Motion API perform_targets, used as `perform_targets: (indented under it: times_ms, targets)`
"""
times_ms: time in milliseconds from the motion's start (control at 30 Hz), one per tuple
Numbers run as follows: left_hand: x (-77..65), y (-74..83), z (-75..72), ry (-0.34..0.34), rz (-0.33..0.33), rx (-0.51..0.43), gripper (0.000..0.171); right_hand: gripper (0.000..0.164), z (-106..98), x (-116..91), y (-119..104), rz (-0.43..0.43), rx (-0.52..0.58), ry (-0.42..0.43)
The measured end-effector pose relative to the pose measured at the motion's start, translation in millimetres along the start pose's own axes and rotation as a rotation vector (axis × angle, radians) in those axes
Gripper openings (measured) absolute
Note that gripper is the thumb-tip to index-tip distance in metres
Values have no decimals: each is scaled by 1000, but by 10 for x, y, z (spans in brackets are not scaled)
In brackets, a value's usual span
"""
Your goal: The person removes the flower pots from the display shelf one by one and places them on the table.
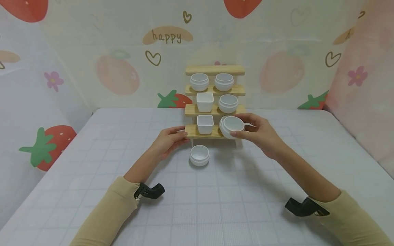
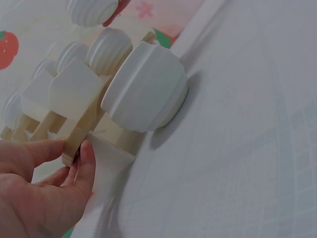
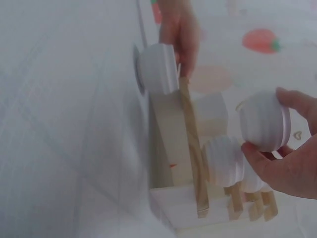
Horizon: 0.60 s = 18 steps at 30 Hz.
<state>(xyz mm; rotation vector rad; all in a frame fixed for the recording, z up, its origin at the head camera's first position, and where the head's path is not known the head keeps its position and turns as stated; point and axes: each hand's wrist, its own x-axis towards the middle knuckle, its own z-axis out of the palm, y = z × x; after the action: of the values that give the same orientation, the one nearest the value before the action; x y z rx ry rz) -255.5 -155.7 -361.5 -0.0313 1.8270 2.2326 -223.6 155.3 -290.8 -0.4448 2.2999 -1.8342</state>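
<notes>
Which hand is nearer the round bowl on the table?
Left. The left hand pinches the lowest wooden shelf at its left end, just beyond and left of the round bowl. The right hand holds a second bowl above the stand, farther off to the right.

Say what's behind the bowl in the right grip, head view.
Another round white bowl on the lowest shelf; its left edge shows. The held bowl covers much of the rest; its inside can't be made out.
</notes>
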Motion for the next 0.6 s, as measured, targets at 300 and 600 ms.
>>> perform_targets:
  times_ms: [300, 600]
  targets:
    - [-4, -2, -4, 12, -2, -3, 53, 60, 44, 19, 41, 21, -18, -37]
    - [-21, 22, 6, 2, -3, -4, 53, 61, 86, 18, 24, 67, -68, -54]
